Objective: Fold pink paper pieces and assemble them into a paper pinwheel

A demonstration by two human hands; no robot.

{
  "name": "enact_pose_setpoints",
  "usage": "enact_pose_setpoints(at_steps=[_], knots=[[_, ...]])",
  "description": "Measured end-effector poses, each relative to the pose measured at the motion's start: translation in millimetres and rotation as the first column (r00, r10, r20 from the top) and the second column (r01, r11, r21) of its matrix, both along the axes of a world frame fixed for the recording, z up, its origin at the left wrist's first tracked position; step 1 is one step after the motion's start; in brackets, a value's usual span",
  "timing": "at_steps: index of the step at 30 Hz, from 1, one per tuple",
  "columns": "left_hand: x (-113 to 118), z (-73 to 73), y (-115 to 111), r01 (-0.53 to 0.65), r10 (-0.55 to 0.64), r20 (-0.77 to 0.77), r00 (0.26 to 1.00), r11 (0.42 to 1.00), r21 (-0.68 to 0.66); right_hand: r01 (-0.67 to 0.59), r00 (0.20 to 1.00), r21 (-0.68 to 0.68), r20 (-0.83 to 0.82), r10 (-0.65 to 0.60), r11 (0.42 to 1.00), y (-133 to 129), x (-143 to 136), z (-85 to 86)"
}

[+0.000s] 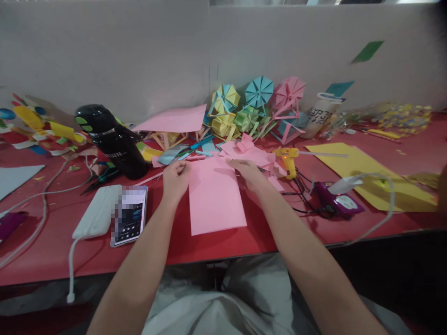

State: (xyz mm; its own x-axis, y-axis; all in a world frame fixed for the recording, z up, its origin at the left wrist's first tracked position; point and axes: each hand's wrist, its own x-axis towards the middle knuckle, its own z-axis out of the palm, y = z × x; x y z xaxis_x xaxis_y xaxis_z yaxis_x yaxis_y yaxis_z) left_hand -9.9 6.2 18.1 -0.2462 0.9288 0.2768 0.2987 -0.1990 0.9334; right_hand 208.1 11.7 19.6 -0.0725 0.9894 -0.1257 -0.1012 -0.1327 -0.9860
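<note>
A pink sheet of paper (217, 200) lies in front of me on the red table, its near edge toward my lap. My left hand (176, 179) has its fingers curled and pinches the sheet's upper left edge. At the upper right corner, my right hand (247, 174) grips the paper with the thumb on top; its other fingers are partly hidden below. Just beyond the sheet is a heap of cut and folded pink paper pieces (247, 151). A yellow glue gun (288, 162) rests to the right of my right hand.
Folded paper umbrellas (259, 93) stand by the grey partition. A black bottle (111, 142), a phone (131, 216) and a white power bank (98, 211) are on the left. To the right lie yellow paper (356, 167), cables and a purple box (338, 200).
</note>
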Motion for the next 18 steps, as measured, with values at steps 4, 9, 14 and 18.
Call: enact_pose_setpoints(at_steps=[4,9,14,18], knots=[[-2.9,-1.8,2.5,-0.013,0.013,-0.005,1.0,1.0,0.019,-0.036,0.999,-0.015,-0.024,0.036,0.999,-0.4,2.1,-2.5],[-6.0,-4.6,6.1,-0.005,0.006,-0.013,1.0,0.999,0.052,0.041,0.993,0.07,0.105,-0.048,0.997,7.0,4.9,-14.7],[-9.6,-6.0,8.3,-0.032,0.033,-0.011,0.999,0.998,0.062,0.018,0.997,0.03,0.07,-0.02,0.999,3.4,5.2,-8.2],[-11.2,-7.7,10.5,-0.064,0.066,-0.021,0.998,0.995,0.079,-0.091,0.995,0.007,0.047,0.091,0.996,0.0,6.0,-3.3]])
